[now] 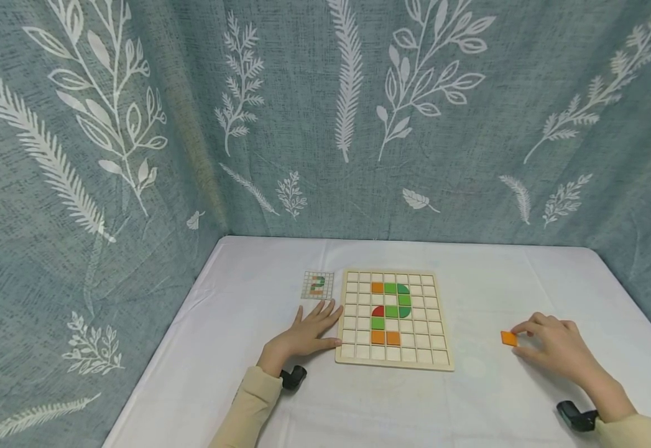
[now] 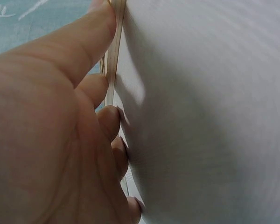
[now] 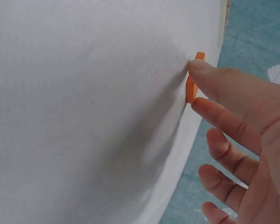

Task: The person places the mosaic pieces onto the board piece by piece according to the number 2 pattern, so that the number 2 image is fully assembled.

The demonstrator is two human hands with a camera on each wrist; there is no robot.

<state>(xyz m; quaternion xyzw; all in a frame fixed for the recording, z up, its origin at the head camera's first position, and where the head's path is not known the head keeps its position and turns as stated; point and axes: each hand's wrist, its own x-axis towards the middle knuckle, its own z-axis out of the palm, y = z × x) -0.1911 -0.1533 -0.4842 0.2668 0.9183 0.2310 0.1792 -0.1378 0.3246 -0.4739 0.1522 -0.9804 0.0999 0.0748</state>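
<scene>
Between the thumb and index finger of my right hand (image 1: 554,350) is an orange square tile (image 1: 508,338), pinched at its edge close to the tabletop, right of the board. The right wrist view shows that tile (image 3: 192,86) edge-on, the other fingers loosely bent behind it. A wooden grid board (image 1: 395,365) lies flat in the middle, holding several orange and green squares, a red quarter-round piece (image 1: 378,311) and dark green quarter-round pieces (image 1: 403,289). My left hand (image 1: 305,334) lies with fingers spread, thumb and index fingertip touching the board's left edge (image 2: 113,60).
A small pattern card (image 1: 306,293) with a coloured figure on a grid lies just beyond the left fingertips. White cloth (image 1: 470,404) covers the table. A blue-green leaf-print curtain (image 1: 303,124) stands behind and along the sides.
</scene>
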